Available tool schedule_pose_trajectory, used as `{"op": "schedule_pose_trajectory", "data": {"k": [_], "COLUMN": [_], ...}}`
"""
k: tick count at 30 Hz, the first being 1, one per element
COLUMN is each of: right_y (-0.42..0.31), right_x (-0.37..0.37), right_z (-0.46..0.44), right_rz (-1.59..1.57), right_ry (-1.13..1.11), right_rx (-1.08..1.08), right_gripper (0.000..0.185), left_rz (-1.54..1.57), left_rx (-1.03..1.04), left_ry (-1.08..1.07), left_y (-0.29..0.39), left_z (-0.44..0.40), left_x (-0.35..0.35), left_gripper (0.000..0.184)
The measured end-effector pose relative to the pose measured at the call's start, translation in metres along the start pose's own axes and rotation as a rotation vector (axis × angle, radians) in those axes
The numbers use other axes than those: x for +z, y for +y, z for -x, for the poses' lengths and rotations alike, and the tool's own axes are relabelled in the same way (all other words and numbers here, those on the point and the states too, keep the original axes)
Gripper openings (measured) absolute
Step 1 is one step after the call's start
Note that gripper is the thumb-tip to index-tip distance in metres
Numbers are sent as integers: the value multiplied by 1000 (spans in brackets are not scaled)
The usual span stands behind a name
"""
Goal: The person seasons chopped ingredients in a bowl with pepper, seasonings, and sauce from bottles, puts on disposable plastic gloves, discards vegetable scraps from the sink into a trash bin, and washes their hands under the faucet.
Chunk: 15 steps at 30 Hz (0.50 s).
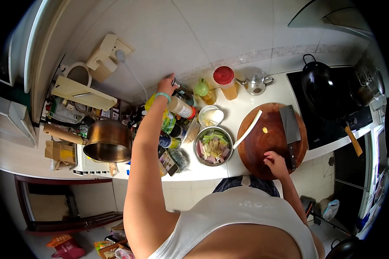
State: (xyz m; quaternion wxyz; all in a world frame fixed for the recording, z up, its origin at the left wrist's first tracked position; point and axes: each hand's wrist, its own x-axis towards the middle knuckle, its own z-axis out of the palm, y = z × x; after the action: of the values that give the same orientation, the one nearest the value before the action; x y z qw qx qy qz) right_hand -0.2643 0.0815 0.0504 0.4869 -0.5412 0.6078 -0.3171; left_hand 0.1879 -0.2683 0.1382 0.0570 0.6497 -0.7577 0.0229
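Observation:
My left hand [166,84] reaches to the back wall, its fingers closed round the top of a dark bottle [184,92] among other bottles. My right hand [275,163] is over the near part of the round wooden chopping board [257,149], fingers curled together; I cannot make out anything in them. A cleaver [289,125] lies at the board's right side. On the board are a small yellow piece [265,130] and a long white stalk [249,129] that overhangs the left edge. Left of it, a steel bowl [196,151] holds chopped green, pink and pale food.
A white cup [205,116], red-lidded jug [227,84], oil bottle [205,93] and glass teapot [256,82] stand behind. A phone [168,161] leans among crowded bottles. Left is a copper-coloured saucepan [108,140]; right, a black wok [317,80] on the hob, its wooden-handled tool [353,141] overhanging.

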Motion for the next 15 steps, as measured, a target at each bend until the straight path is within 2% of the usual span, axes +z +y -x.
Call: {"op": "schedule_pose_trajectory", "data": {"k": [3,5,6,8,9,13,15], "right_y": [0,-4,-4,0,1,7,4], "right_x": [5,8,9,10,11,10,6], "right_z": [-3,-7,-5,-3,-4,-5,-3], "right_rz": [-43,-60,-70,-63,-60,-2,4], "right_ry": [-5,-3,-10,-9,-12,-35,-55], "right_rx": [1,-12,-15,-14,-13,-19,40], "right_gripper": [22,22,22,22,22,22,23], "left_rz": [-61,-236,-234,-161,-51,64,257], "left_rx": [37,10,13,20,-142,-116,-145], "left_ry": [31,-204,-204,-123,-138,-161,-130], "left_y": [-4,-5,-5,-6,10,6,3], "left_z": [1,-7,-5,-2,1,3,1], "left_x": [6,12,15,17,0,-11,-12], "left_gripper": [54,42,42,32,35,35,31]}}
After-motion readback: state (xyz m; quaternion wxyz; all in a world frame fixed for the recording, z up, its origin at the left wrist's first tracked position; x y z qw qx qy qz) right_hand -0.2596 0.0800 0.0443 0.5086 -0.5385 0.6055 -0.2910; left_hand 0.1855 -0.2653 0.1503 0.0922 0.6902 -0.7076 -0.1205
